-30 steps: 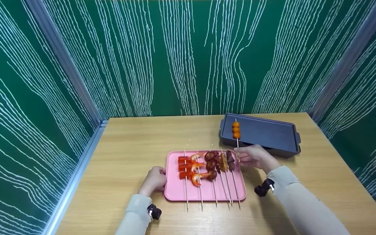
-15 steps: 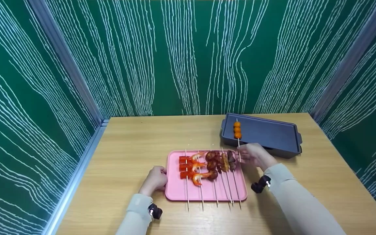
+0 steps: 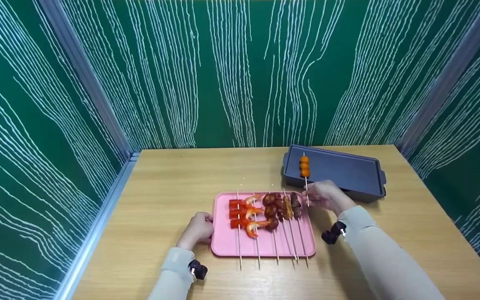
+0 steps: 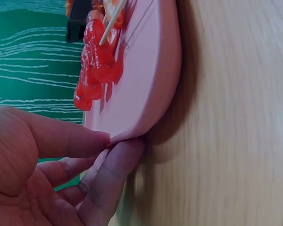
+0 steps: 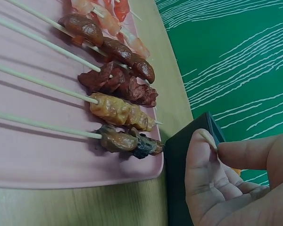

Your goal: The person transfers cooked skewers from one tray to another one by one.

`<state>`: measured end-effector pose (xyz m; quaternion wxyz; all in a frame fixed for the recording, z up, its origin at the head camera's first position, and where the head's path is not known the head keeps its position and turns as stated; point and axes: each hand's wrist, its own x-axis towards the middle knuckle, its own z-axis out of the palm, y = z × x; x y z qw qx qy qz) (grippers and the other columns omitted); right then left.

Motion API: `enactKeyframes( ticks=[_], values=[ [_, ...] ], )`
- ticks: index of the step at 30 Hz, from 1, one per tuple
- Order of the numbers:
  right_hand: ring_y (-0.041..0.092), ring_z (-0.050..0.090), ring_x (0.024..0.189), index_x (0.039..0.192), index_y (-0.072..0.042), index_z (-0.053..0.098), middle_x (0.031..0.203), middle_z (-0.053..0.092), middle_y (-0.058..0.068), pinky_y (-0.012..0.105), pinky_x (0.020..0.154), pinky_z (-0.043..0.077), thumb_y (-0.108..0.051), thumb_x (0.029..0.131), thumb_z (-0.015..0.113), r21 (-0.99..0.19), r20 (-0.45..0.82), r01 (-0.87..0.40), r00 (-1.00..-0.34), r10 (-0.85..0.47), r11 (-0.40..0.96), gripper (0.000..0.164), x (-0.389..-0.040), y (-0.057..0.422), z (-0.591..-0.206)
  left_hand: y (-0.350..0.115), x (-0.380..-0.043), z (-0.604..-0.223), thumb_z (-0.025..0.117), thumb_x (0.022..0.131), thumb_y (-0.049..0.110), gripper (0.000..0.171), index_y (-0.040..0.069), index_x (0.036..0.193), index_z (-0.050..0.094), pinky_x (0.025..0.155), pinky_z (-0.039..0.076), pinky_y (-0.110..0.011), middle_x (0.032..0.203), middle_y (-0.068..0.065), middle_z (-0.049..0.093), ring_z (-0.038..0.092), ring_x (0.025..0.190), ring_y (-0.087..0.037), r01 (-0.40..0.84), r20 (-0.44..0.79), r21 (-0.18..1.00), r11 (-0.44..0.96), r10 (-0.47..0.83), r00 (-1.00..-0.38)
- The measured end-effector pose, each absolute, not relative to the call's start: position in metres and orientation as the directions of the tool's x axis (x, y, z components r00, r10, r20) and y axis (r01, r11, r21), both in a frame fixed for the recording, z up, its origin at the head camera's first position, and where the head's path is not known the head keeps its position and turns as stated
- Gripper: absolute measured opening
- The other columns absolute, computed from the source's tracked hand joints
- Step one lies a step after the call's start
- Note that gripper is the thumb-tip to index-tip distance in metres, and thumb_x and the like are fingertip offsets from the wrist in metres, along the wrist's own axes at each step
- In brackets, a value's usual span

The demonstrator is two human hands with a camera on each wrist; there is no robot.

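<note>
Pinched between thumb and fingers, the stick of a skewer with orange balls (image 3: 304,166) is in my right hand (image 3: 327,196). Its balls lie over the left end of the dark grill pan (image 3: 342,166); whether they touch the surface I cannot tell. In the right wrist view, the thumb and index finger meet on the stick end. My left hand (image 3: 197,229) grips the left rim of a pink tray (image 4: 144,89), thumb above and fingers below. Several skewers lie on the tray: red pieces (image 3: 237,214), shrimp (image 3: 256,224), brown balls (image 5: 118,49), yellowish meat (image 5: 118,111) and dark pieces (image 5: 127,141).
The pan stands at the table's back right, close behind the tray's right corner. Skewer sticks overhang the tray's front edge. Tiny white specks lie on the wooden table (image 3: 161,183) behind the tray. Green walls with white lines enclose the back and sides.
The skewer with orange balls has shifted slightly to the right over the pan, with my right hand moving slightly along. My left hand and the tray have stayed in place.
</note>
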<state>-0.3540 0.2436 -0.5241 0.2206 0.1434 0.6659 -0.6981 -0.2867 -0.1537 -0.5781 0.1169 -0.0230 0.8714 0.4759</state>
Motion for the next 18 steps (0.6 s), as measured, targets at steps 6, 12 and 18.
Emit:
enactKeyframes(
  ticks=[6, 12, 18],
  values=[
    [0.014, 0.064, 0.063, 0.106, 0.002, 0.052, 0.074, 0.065, 0.005, 0.029, 0.064, 0.056, 0.007, 0.091, 0.047, -0.868, -0.497, 0.495, -0.864, -0.081, 0.046, 0.016, -0.353, 0.245, -0.514, -0.154, -0.286, -0.576, 0.04, 0.079, -0.006, 0.03, -0.005, 0.098, 0.064, 0.05, 0.057, -0.036, 0.086, -0.014, 0.063, 0.065, 0.061, -0.022, -0.153, -0.229, 0.823, 0.547, 0.073, -0.971],
    [0.014, 0.062, 0.062, 0.1, 0.002, 0.053, 0.073, 0.063, 0.005, 0.028, 0.062, 0.056, 0.008, 0.092, 0.046, -0.869, -0.495, 0.491, -0.865, -0.086, 0.059, 0.012, -0.354, 0.247, -0.505, -0.154, -0.286, -0.576, 0.041, 0.079, -0.007, 0.032, -0.006, 0.102, 0.064, 0.052, 0.058, -0.036, 0.085, -0.015, 0.065, 0.065, 0.064, -0.021, -0.141, -0.223, 0.833, 0.535, 0.091, -0.971],
    [0.014, 0.062, 0.063, 0.101, 0.003, 0.05, 0.074, 0.062, 0.006, 0.028, 0.061, 0.056, 0.009, 0.091, 0.045, -0.875, -0.482, 0.484, -0.868, -0.119, 0.017, 0.013, -0.353, 0.25, -0.498, -0.154, -0.284, -0.575, 0.042, 0.078, -0.007, 0.035, -0.008, 0.105, 0.064, 0.053, 0.058, -0.036, 0.083, -0.016, 0.065, 0.066, 0.064, -0.021, -0.144, -0.225, 0.844, 0.516, 0.097, -0.969]
  ],
)
